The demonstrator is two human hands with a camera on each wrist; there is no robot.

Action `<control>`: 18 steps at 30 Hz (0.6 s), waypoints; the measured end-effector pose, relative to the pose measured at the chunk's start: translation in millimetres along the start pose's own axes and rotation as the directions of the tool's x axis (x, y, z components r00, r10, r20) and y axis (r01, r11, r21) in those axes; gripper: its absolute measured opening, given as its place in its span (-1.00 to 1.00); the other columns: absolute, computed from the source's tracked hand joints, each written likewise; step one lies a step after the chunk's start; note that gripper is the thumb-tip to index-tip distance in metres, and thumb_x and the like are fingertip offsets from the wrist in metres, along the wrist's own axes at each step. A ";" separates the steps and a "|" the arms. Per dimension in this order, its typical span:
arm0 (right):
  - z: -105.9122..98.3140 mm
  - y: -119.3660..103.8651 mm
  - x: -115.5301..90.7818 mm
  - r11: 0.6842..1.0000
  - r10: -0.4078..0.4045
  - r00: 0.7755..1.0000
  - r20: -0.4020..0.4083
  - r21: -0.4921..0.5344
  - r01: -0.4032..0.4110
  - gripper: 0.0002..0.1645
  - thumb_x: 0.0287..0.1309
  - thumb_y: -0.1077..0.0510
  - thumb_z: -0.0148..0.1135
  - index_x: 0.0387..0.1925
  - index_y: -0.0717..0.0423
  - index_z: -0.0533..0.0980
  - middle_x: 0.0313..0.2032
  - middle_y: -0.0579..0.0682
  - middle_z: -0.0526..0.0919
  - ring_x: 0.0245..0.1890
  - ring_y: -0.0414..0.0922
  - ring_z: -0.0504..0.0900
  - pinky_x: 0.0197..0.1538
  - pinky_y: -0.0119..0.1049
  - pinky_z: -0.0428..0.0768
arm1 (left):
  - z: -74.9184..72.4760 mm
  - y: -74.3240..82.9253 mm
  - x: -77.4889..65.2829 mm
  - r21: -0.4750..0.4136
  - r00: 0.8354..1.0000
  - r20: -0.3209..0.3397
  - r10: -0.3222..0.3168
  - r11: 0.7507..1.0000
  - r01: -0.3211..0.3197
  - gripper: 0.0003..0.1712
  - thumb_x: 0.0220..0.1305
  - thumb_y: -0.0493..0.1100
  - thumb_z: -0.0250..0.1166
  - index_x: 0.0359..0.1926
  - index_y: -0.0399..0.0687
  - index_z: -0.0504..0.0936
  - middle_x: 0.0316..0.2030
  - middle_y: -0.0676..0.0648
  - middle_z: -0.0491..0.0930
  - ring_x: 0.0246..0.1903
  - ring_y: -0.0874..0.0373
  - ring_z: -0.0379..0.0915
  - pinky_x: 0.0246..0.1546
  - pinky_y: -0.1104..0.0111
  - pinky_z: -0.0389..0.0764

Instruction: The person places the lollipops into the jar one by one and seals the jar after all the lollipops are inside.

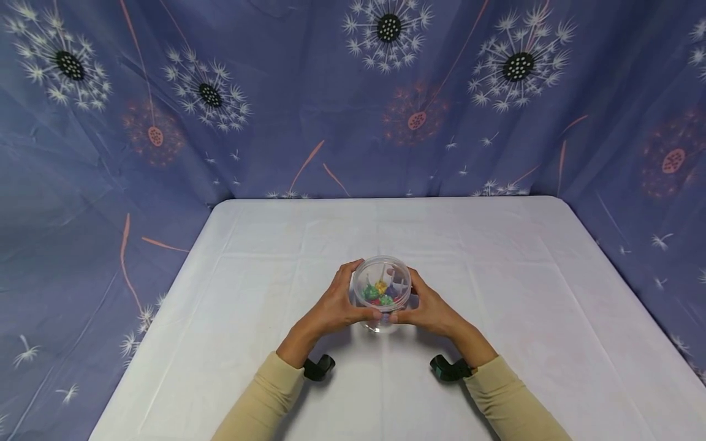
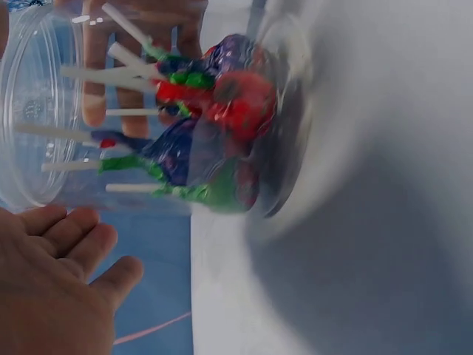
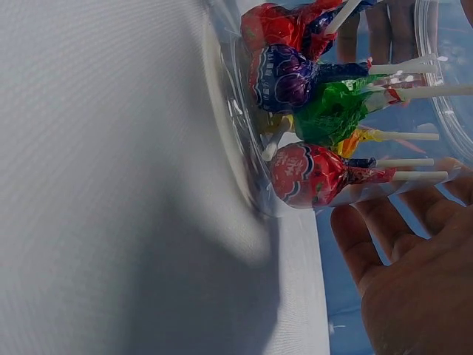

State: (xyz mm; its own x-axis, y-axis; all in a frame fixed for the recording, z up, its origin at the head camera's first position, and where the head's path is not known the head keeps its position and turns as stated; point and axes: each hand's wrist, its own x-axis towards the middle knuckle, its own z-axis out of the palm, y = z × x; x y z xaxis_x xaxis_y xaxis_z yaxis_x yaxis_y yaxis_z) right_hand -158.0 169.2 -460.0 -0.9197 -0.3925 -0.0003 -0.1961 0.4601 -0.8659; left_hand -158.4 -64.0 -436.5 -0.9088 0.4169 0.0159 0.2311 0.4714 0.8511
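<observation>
A clear plastic jar (image 1: 379,326) stands about upright near the table's middle, with several lollipops (image 1: 386,300) inside. My left hand (image 1: 333,307) holds it from the left and my right hand (image 1: 436,310) from the right, with both thumbs at the front just under the round top. In the left wrist view, red, purple and green wrapped lollipops (image 2: 244,103) have their white sticks pointing towards the jar's top. The right wrist view shows red, purple, green and yellow wrappers (image 3: 307,174). Whether the jar's base touches the table is hard to tell.
A white cloth covers the table (image 1: 265,245). Behind and beside it hangs a blue curtain (image 1: 309,110) with a dandelion pattern. Dark wrist devices (image 1: 320,369) sit at both wrists, by the beige sleeves (image 1: 265,398).
</observation>
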 end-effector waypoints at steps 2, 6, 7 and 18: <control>-0.1 0.3 -0.4 1.000 0.000 1.000 0.003 -0.002 0.000 0.16 -0.16 -0.11 0.49 0.40 -0.29 -0.01 0.28 0.05 0.35 0.23 0.22 0.37 0.17 0.25 0.37 | 2.3 -0.5 0.2 -0.019 1.000 -0.010 0.006 1.000 -0.006 0.17 -0.17 0.16 0.53 0.40 0.19 0.03 0.30 -0.11 0.16 0.25 -0.07 0.22 0.23 -0.01 0.33; 0.0 0.2 -0.6 1.000 0.011 1.000 -0.004 0.001 -0.011 0.17 -0.17 -0.11 0.50 0.40 -0.32 -0.01 0.28 0.03 0.35 0.23 0.21 0.37 0.18 0.25 0.36 | 2.7 -0.1 0.9 -0.014 0.999 -0.020 0.030 0.999 -0.030 0.14 -0.17 0.16 0.53 0.38 0.21 0.06 0.26 -0.08 0.22 0.18 -0.01 0.28 0.20 0.03 0.37; 0.0 0.3 -0.6 1.000 0.011 1.000 -0.006 0.001 -0.011 0.17 -0.17 -0.11 0.50 0.40 -0.33 -0.01 0.28 0.03 0.35 0.23 0.21 0.37 0.18 0.25 0.36 | 1.8 0.3 1.2 -0.008 0.999 -0.023 0.037 0.999 -0.037 0.13 -0.18 0.16 0.53 0.38 0.21 0.07 0.26 -0.07 0.23 0.17 0.01 0.29 0.19 0.04 0.37; -0.4 0.4 -1.2 1.000 0.005 1.000 -0.003 0.013 -0.005 0.15 -0.15 -0.04 0.50 0.40 -0.34 0.00 0.25 0.02 0.38 0.23 0.19 0.37 0.18 0.24 0.36 | -18.7 0.0 9.4 0.085 0.990 0.107 0.095 0.991 -0.105 0.11 -0.16 0.20 0.50 0.38 0.28 0.09 0.31 0.02 0.20 0.26 0.02 0.25 0.22 0.04 0.36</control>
State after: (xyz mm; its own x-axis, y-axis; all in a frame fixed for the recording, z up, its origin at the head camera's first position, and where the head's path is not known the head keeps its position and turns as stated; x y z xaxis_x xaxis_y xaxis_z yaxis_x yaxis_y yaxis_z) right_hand -157.1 170.1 -460.1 -0.9216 -0.3881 -0.0030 -0.1875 0.4520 -0.8721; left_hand -173.4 -74.6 -426.5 -0.8401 0.5409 0.0405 0.3538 0.4898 0.7968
